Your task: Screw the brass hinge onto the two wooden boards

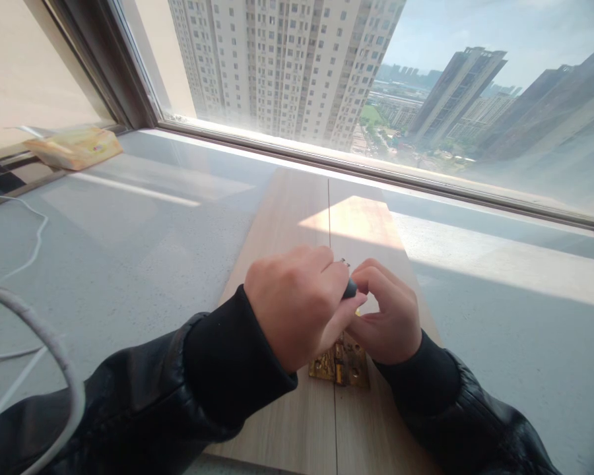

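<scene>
A brass-coloured hinge [339,369] lies over the seam between two pale wooden boards [297,422]. Above the hinge, my left hand [297,303] is closed around a small dark tool [350,289], whose end shows between the fingers. My right hand [389,313] meets it at the fingertips, thumb and index finger curled into a pinch beside the tool. Whatever the right fingertips hold is too small and hidden to name. Small metal bits [345,262] show just above my left fingers. Both hands partly cover the upper part of the hinge.
The boards rest on a speckled white sill [168,244] beside a large window with a dark frame [297,155]. A tissue box [76,149] stands at the far left. White cables [66,363] loop along the left side, one close to my left sleeve.
</scene>
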A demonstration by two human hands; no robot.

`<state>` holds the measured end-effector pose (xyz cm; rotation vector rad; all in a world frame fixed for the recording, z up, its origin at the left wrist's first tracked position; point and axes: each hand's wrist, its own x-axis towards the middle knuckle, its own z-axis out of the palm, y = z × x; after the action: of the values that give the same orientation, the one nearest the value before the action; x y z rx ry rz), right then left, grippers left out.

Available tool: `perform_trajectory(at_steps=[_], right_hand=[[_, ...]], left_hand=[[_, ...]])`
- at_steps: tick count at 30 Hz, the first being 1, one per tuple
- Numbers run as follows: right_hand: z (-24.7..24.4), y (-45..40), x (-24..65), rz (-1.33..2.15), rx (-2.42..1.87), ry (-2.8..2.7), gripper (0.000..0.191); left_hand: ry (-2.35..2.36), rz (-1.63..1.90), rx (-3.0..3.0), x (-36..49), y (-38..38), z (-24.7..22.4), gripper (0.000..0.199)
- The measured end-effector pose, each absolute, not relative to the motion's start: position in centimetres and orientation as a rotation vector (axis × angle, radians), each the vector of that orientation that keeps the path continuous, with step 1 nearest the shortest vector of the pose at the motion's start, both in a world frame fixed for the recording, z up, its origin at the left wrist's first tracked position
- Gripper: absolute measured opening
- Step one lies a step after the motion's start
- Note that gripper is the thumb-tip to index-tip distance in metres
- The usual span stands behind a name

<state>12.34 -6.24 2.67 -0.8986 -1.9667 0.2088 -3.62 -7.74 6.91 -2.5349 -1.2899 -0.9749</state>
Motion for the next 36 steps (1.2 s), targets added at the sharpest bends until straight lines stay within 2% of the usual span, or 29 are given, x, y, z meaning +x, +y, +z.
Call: perform_trajectory(at_steps=[4, 9, 12, 17, 22, 29, 36], right_hand=[[2.8, -6.3, 12.7, 0.337, -0.889, -1.993, 0.016], [2.8, -6.2, 13.2, 0.508, -0.830, -2.054, 0.015], [2.8, -6.0, 13.3, 0.490, -0.797, -2.083, 0.005], [2.8, -5.8, 13.4, 0.411, -0.812, -2.107, 0.013], [2.5, -5.7, 14.0, 0.457, -0.810, -2.087, 0.017], [2.4, -6.0, 13.7, 0.452, -0.899, -2.009, 0.025], [2.6, -6.0, 13.1, 0.301, -0.835, -2.023, 0.022]], left_hand=[[-1.311, -0.922, -2.680, -3.9, -7.4, 7.2, 0.021], [-1.204, -0.841, -2.934, -4.7, -6.4, 7.7, 0.021], [-1.125, -0.762, -3.082, -4.9, -5.9, 8.0, 0.019], [-1.151, -0.713, -3.153, -4.7, -5.7, 8.2, 0.020], [-1.244, -0.676, -3.068, -4.5, -6.3, 8.4, 0.021], [-1.378, -0.908, -2.651, -4.0, -7.2, 8.2, 0.042], [-1.326, -0.907, -2.562, -3.5, -7.8, 7.8, 0.030]])
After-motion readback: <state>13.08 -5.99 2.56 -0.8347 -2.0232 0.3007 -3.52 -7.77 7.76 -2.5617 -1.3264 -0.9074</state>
